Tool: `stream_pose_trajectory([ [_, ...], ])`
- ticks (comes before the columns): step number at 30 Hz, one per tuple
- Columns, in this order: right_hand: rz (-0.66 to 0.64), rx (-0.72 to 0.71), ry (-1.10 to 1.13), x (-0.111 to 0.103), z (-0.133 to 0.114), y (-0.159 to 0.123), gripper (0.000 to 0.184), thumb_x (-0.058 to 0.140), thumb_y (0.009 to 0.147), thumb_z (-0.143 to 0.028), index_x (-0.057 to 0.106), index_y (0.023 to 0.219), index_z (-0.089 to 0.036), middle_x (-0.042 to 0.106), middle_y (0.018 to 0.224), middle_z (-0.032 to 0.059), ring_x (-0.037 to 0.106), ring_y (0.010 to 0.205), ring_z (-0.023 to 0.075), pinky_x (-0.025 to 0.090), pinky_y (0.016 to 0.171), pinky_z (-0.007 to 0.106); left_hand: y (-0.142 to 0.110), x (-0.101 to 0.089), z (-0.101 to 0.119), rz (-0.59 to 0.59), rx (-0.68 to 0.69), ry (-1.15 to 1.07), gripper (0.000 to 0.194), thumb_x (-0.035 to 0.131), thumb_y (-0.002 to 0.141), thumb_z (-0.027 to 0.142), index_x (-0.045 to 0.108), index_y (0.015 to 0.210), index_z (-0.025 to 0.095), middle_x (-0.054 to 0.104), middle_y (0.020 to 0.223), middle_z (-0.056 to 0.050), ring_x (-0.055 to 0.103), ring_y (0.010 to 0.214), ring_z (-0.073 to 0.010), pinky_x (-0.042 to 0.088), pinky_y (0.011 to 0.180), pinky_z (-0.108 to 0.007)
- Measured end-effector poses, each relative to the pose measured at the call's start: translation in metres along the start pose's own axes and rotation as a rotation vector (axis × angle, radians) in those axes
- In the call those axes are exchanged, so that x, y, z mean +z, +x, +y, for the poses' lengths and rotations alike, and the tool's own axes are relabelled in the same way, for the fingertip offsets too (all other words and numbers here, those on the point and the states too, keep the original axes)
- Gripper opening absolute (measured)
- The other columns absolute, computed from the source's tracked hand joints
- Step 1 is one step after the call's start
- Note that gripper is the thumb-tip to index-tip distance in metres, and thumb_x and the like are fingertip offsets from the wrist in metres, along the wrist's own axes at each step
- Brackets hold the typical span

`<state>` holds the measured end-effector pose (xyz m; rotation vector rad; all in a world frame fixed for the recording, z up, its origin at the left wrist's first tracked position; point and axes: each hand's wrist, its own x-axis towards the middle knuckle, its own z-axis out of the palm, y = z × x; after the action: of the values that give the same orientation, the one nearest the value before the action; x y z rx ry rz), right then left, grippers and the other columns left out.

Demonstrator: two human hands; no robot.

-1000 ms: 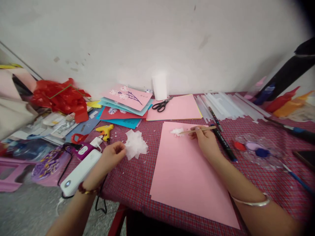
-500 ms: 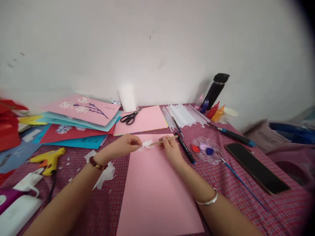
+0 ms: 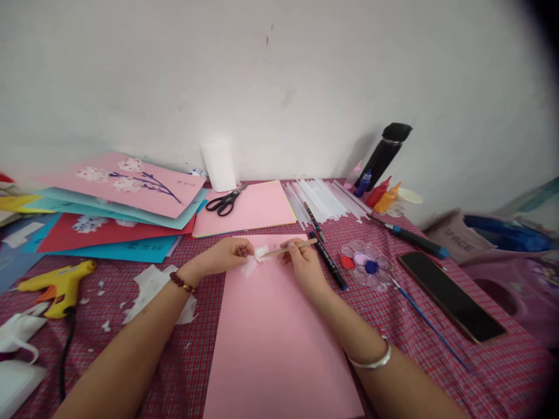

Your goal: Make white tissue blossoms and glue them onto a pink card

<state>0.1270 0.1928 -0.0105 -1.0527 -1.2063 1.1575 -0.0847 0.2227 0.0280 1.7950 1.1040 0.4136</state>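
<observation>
My right hand (image 3: 302, 266) pinches a flat wooden stick (image 3: 276, 251). The stick's far tip touches a small clump of white tissue paper (image 3: 261, 251) at the top of a pink sheet (image 3: 279, 337). My left hand (image 3: 229, 255) is closed at the left side of that clump, its fingertips on a thin white scrap (image 3: 248, 267) of the same tissue. Below my left wrist, larger torn tissue pieces (image 3: 151, 285) lie on the checked cloth, partly hidden by the forearm.
At left lie a yellow glue gun (image 3: 61, 288) and stacked painted cards (image 3: 144, 201). Black scissors (image 3: 225, 202) rest on coloured paper behind. To the right are a marker (image 3: 329, 265), paint palette (image 3: 375, 279), paintbrush (image 3: 430, 323), phone (image 3: 449, 297) and glue sticks (image 3: 321, 201).
My left hand has come from beside the tissue pile to the clump on the pink sheet, bringing a tissue scrap. The stick stays in my right hand. The view has swung right.
</observation>
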Motion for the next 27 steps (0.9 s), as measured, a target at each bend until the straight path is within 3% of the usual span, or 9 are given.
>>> stream_pose_trajectory([
  [6,0.007,-0.011,0.011,0.000,0.001,0.000,0.024,0.048,0.085,-0.038,0.058,0.080,-0.017,0.060,0.063,0.0008,0.055,0.056,0.0129,0.046,0.057,0.026,0.011,0.011,-0.011,0.128,0.038,-0.035,0.015,0.054,0.066,0.018,0.056,0.081,0.014,0.056,0.064,0.003,0.052,0.059,-0.0107,0.039,0.056,-0.022],
  [15,0.068,-0.129,-0.038,0.001,-0.012,-0.012,0.024,0.043,0.089,-0.037,0.056,0.081,-0.018,0.059,0.066,0.0009,0.057,0.060,0.0138,0.047,0.060,0.027,0.016,0.019,-0.011,0.142,0.052,-0.178,0.014,0.055,0.069,0.018,0.055,0.082,0.015,0.057,0.062,0.003,0.052,0.056,-0.0098,0.038,0.053,-0.021],
  [21,-0.116,-0.251,-0.331,0.012,-0.018,-0.024,0.020,0.041,0.090,-0.029,0.059,0.086,-0.020,0.062,0.075,0.0029,0.059,0.069,0.0162,0.045,0.065,0.028,0.016,0.018,-0.011,0.172,0.078,-0.161,0.015,0.056,0.068,0.018,0.056,0.082,0.014,0.056,0.065,0.003,0.050,0.056,-0.0088,0.038,0.054,-0.021],
  [27,-0.155,-0.418,-0.684,0.017,-0.022,-0.024,0.021,0.040,0.090,-0.022,0.061,0.090,-0.021,0.066,0.082,0.0046,0.059,0.082,0.0193,0.041,0.076,0.032,0.019,0.017,-0.015,0.161,0.099,-0.170,0.016,0.057,0.067,0.017,0.056,0.083,0.013,0.056,0.064,0.003,0.051,0.056,-0.0091,0.039,0.053,-0.021],
])
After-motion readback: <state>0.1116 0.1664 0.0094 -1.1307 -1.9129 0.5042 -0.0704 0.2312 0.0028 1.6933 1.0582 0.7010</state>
